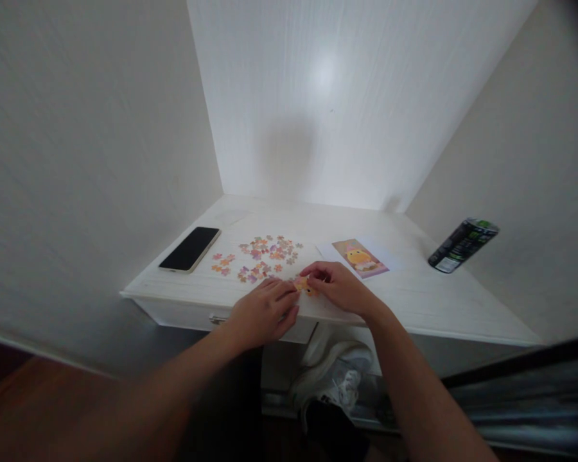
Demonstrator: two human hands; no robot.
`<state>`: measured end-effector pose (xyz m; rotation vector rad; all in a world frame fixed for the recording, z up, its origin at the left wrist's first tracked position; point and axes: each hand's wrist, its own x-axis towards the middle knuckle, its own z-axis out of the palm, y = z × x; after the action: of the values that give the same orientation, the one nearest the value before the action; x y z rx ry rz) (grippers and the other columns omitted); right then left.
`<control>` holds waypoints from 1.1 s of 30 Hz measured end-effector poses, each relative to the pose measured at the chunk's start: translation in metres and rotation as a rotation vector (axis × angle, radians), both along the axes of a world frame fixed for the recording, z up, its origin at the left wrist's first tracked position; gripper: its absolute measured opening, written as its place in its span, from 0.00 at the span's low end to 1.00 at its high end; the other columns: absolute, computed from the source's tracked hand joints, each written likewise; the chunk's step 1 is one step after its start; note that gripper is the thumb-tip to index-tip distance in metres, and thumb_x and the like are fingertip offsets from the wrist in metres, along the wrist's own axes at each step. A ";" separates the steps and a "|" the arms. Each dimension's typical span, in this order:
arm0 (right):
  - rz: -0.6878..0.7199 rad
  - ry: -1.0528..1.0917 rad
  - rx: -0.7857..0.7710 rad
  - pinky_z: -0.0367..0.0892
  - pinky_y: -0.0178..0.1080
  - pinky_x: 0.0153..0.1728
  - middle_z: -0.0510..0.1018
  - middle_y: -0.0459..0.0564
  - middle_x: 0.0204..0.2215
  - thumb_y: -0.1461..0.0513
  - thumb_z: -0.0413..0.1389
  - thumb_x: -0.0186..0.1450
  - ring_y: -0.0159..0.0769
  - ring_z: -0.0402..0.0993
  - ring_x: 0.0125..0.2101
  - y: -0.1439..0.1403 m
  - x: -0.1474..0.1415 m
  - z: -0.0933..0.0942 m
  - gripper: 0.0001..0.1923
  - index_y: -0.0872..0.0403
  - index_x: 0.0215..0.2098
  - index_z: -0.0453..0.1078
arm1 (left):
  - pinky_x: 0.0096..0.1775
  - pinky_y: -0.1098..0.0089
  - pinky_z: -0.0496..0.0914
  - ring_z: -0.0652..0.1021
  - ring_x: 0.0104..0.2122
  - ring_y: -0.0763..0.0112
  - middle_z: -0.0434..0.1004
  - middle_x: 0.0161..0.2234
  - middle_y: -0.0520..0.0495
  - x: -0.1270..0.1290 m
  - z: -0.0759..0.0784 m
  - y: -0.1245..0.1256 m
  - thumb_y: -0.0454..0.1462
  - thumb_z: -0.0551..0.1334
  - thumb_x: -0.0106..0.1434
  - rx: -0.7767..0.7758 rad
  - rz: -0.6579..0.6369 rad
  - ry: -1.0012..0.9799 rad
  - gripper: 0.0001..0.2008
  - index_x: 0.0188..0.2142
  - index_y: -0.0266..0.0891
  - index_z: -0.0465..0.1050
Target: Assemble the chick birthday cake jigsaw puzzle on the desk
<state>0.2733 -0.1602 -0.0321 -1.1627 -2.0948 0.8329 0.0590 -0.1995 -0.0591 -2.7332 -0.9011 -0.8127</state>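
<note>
No text can be read; the dark can [464, 246] bears print [447, 264] too small to make out.

this looks like a home: a white desk [424, 301] with a drawer [185, 315], puzzle bits [256, 255] on top, a shoe [334, 360] below.

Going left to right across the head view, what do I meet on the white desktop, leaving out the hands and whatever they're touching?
Phone, loose puzzle pieces, picture card, dark can.
</note>
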 end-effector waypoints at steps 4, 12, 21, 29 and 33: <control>-0.065 -0.031 0.025 0.64 0.35 0.32 0.79 0.48 0.32 0.65 0.54 0.63 0.34 0.72 0.31 -0.012 -0.005 -0.007 0.10 0.54 0.40 0.75 | 0.51 0.56 0.70 0.75 0.46 0.63 0.75 0.45 0.41 -0.001 -0.003 0.000 0.36 0.55 0.66 -0.006 0.002 -0.014 0.12 0.47 0.36 0.70; -0.150 -0.084 0.090 0.64 0.37 0.31 0.79 0.47 0.28 0.65 0.55 0.62 0.36 0.73 0.29 -0.015 -0.013 -0.014 0.05 0.53 0.34 0.74 | 0.50 0.58 0.71 0.75 0.46 0.63 0.74 0.46 0.41 -0.003 -0.002 0.000 0.36 0.54 0.66 -0.042 -0.014 -0.038 0.13 0.47 0.36 0.70; -0.094 -0.127 0.328 0.66 0.42 0.46 0.76 0.52 0.41 0.64 0.57 0.64 0.40 0.71 0.42 -0.034 -0.006 -0.015 0.07 0.51 0.41 0.75 | 0.53 0.57 0.70 0.75 0.48 0.63 0.74 0.48 0.42 -0.003 -0.005 0.003 0.37 0.55 0.66 -0.078 -0.005 -0.034 0.14 0.49 0.37 0.70; -0.097 -0.297 0.427 0.64 0.48 0.48 0.79 0.52 0.42 0.63 0.54 0.68 0.45 0.70 0.43 -0.040 -0.010 -0.021 0.09 0.51 0.43 0.76 | 0.54 0.58 0.70 0.75 0.49 0.65 0.74 0.49 0.44 -0.004 -0.001 0.004 0.37 0.57 0.65 -0.135 -0.016 -0.067 0.13 0.48 0.39 0.71; -0.116 -0.325 0.442 0.65 0.48 0.46 0.78 0.53 0.41 0.64 0.54 0.67 0.45 0.69 0.42 -0.040 -0.011 -0.022 0.09 0.52 0.42 0.76 | 0.51 0.61 0.72 0.75 0.47 0.66 0.76 0.47 0.44 -0.004 0.005 0.007 0.35 0.55 0.66 -0.219 -0.024 -0.079 0.12 0.46 0.39 0.73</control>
<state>0.2625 -0.2006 -0.0540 -1.2132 -2.2832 0.1124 0.0553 -0.1928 -0.0539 -2.9215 -1.0319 -0.8805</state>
